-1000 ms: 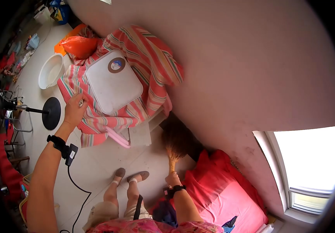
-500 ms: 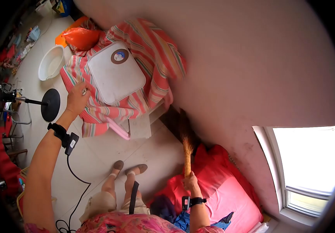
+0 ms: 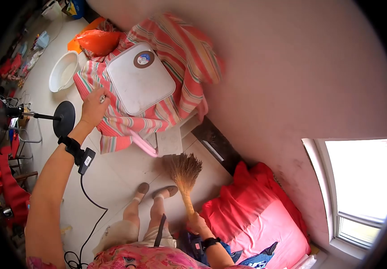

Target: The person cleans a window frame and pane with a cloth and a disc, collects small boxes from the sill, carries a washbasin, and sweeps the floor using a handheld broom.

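My right hand [image 3: 196,222] is closed round the handle of a straw broom [image 3: 185,172], whose bristles spread over the floor tiles just beyond my feet. At the left, my left hand [image 3: 95,106] is closed on the edge of a red striped cloth [image 3: 112,123]. That cloth is draped over something mostly hidden, with a pink rail and pale panels showing under it. On top of the cloth lies a white bathroom scale [image 3: 142,85] with a round dial.
A white basin [image 3: 64,71] and an orange bag [image 3: 98,42] are beyond the cloth. A black fan with a round base [image 3: 64,119] stands at the left. Red and pink bedding [image 3: 256,215] lies at the right, beside the wall and window [image 3: 359,179]. My feet are below the broom.
The broom has swung from the dark strip by the wall leftward onto the floor before my feet, in my right hand. My left hand still holds the cloth. The view has shifted slightly.
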Tool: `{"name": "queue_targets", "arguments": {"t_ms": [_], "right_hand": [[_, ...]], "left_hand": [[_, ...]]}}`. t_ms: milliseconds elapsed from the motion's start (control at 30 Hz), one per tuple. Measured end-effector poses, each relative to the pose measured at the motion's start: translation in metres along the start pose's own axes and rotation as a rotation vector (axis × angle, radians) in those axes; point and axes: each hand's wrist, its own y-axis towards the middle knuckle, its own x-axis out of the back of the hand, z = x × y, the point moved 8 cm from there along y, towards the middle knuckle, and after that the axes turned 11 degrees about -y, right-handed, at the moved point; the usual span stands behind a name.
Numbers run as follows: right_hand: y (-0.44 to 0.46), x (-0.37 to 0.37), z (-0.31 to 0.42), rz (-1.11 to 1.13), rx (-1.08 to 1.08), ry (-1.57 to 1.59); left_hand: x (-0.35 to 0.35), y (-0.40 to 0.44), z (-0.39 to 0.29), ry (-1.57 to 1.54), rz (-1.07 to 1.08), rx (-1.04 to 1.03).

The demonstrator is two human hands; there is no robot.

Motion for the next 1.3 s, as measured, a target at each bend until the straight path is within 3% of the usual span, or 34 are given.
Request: {"name": "queue_targets", "arguments": {"t_ms": [67,267,333,400,467,500,600,733,833,967,1133,1200,1300], "right_hand": [[-0.041,0.025,-0.028,0.025,-0.074,0.175],[-0.059,0.069,-0.092,-0.395,-0.140,0.130],[-0.021,0.066,-0.106,-0.322,-0.267,0.499],[0.042,0.066,-0.107,-0.452,-0.053,0.783],[0.068,0.064,-0.085,-0.277,-0.208,0.940],[0.072,0.066,-0.063,-0.312,-0.187,0.997],[0.090,0.016,-0.008,-0.315,-0.274,0.844],[0.072,-0.083,0.081,-0.531,-0.253,0.313],[0.025,-0.151,0.151,-0.267,-0.278,0.410],[-0.018,-0.227,0.199,-0.221,-0.232,0.366],[-0.088,-0.272,0.201,-0.071,-0.209,0.413],[-0.128,-0.273,0.183,-0.423,-0.219,0.533],[-0.161,-0.276,0.158,-0.379,-0.292,0.597]], "left_hand": [[0.000,0.000,0.000,-0.002,-0.003,-0.009],[-0.002,-0.001,0.007,0.002,-0.005,-0.023],[-0.002,-0.001,0.008,0.014,-0.004,-0.040],[-0.002,-0.002,0.010,-0.016,-0.016,-0.001],[-0.003,-0.001,0.008,0.002,-0.025,-0.037],[-0.002,-0.002,0.008,0.015,-0.038,-0.061],[-0.004,-0.001,0.008,-0.010,-0.043,-0.082],[-0.009,-0.001,0.006,-0.020,0.014,-0.132],[-0.012,0.000,0.010,-0.002,0.030,-0.151],[-0.014,-0.003,0.005,0.015,0.027,-0.126],[-0.014,-0.006,0.003,0.024,0.049,-0.092],[-0.013,-0.007,0.002,0.012,0.047,-0.097],[-0.014,-0.007,0.003,0.003,0.055,-0.085]]}}
